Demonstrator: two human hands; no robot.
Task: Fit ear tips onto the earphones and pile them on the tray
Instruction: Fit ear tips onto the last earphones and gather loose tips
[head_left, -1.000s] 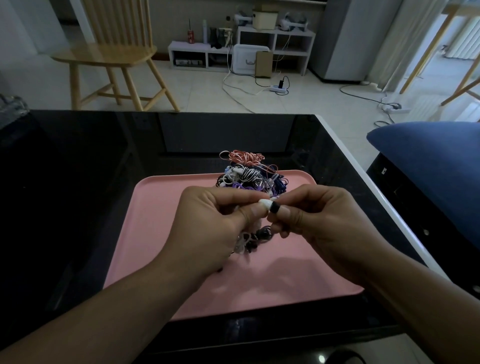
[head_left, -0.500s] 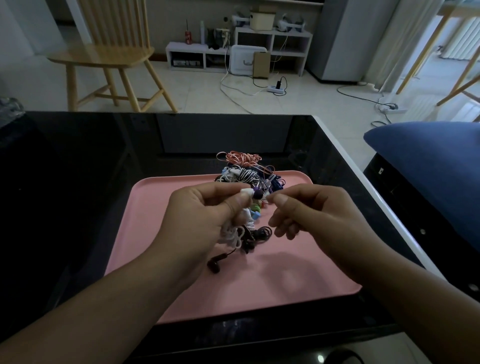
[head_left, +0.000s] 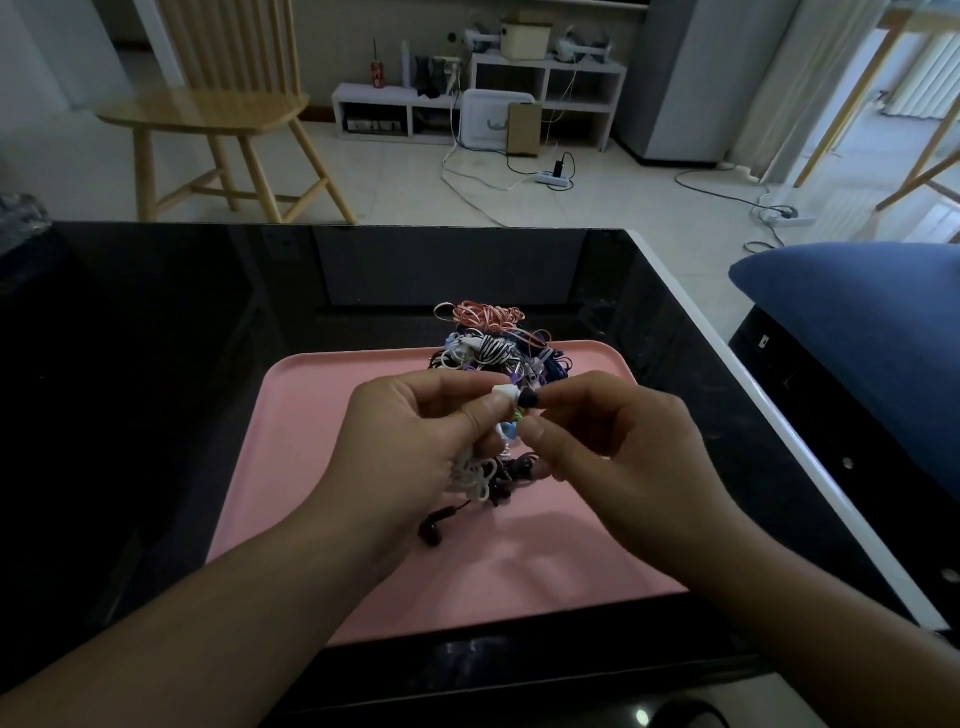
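In the head view, a white earphone (head_left: 503, 393) is being pinched between the thumb and curled fingers of the left hand (head_left: 415, 436), raised above the pink tray (head_left: 322, 415). A dark ear tip (head_left: 528, 398) is being held against the earphone's end by the thumb and forefinger of the right hand (head_left: 618, 441), whose other fingers are being kept curled beneath. Whether the tip is fully seated cannot be told. Loops of white cable (head_left: 475, 475) and dark cable (head_left: 511, 475) are being gathered under the left hand, and a black earbud (head_left: 432, 531) is being left trailing from them onto the tray. A pile of earphones (head_left: 493, 348) in pink, white, striped and blue cable is being kept at the tray's far edge, partly spilling onto the black table (head_left: 156, 338) on which the tray is being supported. Beyond the table, a wooden chair (head_left: 218, 109) and a low white shelf (head_left: 483, 98) are being shown on the tiled floor.
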